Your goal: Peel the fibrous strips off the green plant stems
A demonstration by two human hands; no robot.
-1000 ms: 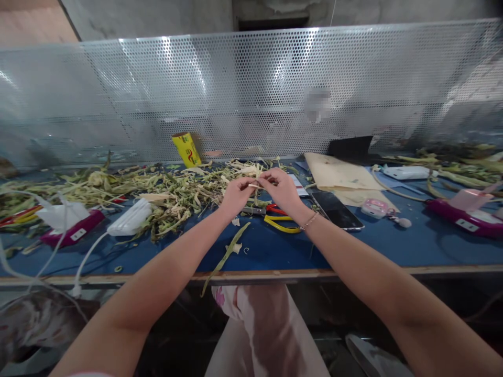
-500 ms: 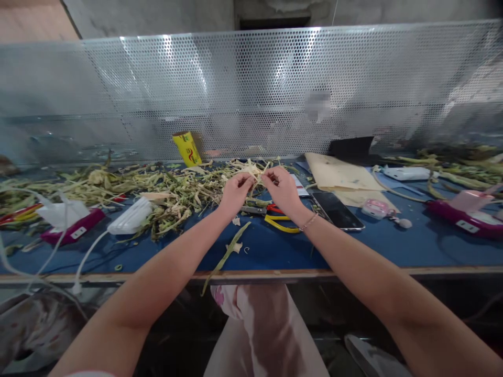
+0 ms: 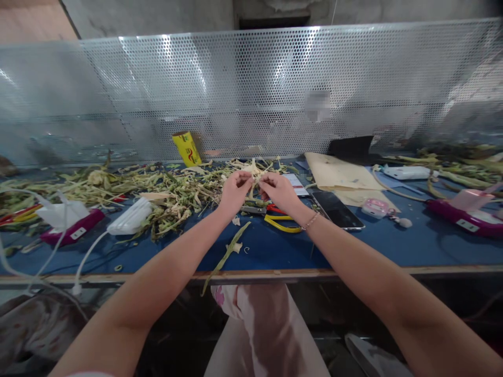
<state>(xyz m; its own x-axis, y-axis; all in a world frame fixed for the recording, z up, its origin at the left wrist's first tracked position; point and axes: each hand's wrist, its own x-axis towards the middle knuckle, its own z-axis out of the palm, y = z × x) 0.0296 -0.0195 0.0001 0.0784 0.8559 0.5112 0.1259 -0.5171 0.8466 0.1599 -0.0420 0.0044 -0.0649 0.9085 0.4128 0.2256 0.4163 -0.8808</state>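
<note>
Both hands meet above the middle of the blue table (image 3: 353,246). My left hand (image 3: 234,191) and my right hand (image 3: 280,189) each pinch one end of a small pale plant piece (image 3: 256,177), fingers curled closed on it. Just behind them lies a long heap of green and yellowish stalks and husks (image 3: 157,191). Under my right wrist rest red-and-yellow-handled pliers (image 3: 280,219). A green strip (image 3: 228,254) hangs over the table's front edge.
A perforated metal screen (image 3: 251,89) walls off the back. A black phone (image 3: 336,209), brown paper (image 3: 341,175), a yellow box (image 3: 187,149), pink devices (image 3: 466,214) (image 3: 73,233), white chargers with cables (image 3: 131,217) and more stalks (image 3: 459,170) at the right lie around.
My hands have stayed close together over the heap, shifting slightly and working the small pale piece between their fingertips. Nothing else on the table has moved.
</note>
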